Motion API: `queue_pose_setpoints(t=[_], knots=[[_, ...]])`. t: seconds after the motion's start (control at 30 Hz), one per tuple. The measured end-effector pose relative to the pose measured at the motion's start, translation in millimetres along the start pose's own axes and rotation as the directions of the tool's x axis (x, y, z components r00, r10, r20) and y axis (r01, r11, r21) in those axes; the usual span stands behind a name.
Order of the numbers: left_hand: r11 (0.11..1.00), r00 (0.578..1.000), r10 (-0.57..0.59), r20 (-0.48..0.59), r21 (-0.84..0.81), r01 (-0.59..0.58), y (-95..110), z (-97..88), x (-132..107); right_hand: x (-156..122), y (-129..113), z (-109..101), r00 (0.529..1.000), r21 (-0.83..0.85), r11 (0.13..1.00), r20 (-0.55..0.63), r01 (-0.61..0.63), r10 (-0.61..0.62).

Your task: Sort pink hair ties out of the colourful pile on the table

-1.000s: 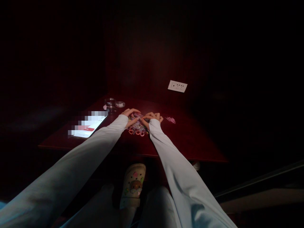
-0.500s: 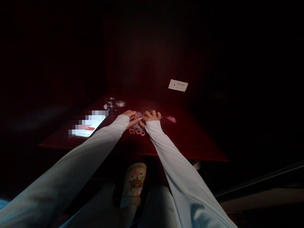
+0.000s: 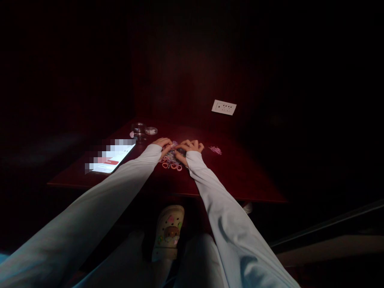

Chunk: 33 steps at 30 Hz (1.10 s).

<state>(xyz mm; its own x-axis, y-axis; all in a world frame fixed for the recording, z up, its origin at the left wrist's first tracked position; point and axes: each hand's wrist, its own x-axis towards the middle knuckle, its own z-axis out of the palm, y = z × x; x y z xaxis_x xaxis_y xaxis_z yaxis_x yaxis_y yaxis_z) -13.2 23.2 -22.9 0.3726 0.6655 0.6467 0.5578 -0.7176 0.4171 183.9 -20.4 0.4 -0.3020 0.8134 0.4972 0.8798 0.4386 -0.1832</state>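
A loose pile of small elastic hair bands (image 3: pixel 173 158), grey and purple with a few orange and pink ones along its near edge, lies on a dark red table. At the pile's left side is my left hand (image 3: pixel 163 146), its thumb and fingers drawn together; anything between them is too small to make out. My right hand (image 3: pixel 193 147) arches over the right side, thumb and forefinger apart and the other fingers bent. Apart from the pile, to the right, sits a small heap of pink bands (image 3: pixel 215 150).
A clear jar (image 3: pixel 139 129) and its round lid (image 3: pixel 151 131) stand at the back left of the table (image 3: pixel 234 176). A lit phone (image 3: pixel 112 162) lies at the left. The wall holds a white socket plate (image 3: pixel 224 107). Below the table edge is a clog (image 3: pixel 169 232).
My hands have moved slightly apart, uncovering more of the pile between them. The left thumb has drawn back toward its fingers, and the right thumb and forefinger have separated.
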Motion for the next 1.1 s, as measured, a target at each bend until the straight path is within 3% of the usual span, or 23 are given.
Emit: queue_pose_setpoints(t=[0.2, 0.4, 0.7, 1.1], knots=[[1.000, 1.000, -0.009, -0.004, 0.019, 0.009, -3, 1.2, 0, -1, 0, 2, 0.999, 0.083, 0.996, -0.031, -0.019, 0.022], [0.999, 1.000, 0.002, -0.002, 0.041, -0.002, -10, 3.4, 0, 2, 1, 5, 0.998, 0.049, 0.998, -0.056, -0.037, 0.040], [1.000, 1.000, 0.028, -0.005, 0.003, -0.028, 9, -4.1, -4, 2, 2, 6, 0.998, 0.066, 0.997, -0.038, -0.038, 0.041], [1.000, 1.000, -0.024, -0.011, -0.005, 0.024, 13, -5.2, -6, 1, 1, 3, 0.998, 0.106, 0.994, -0.055, -0.002, 0.008]])
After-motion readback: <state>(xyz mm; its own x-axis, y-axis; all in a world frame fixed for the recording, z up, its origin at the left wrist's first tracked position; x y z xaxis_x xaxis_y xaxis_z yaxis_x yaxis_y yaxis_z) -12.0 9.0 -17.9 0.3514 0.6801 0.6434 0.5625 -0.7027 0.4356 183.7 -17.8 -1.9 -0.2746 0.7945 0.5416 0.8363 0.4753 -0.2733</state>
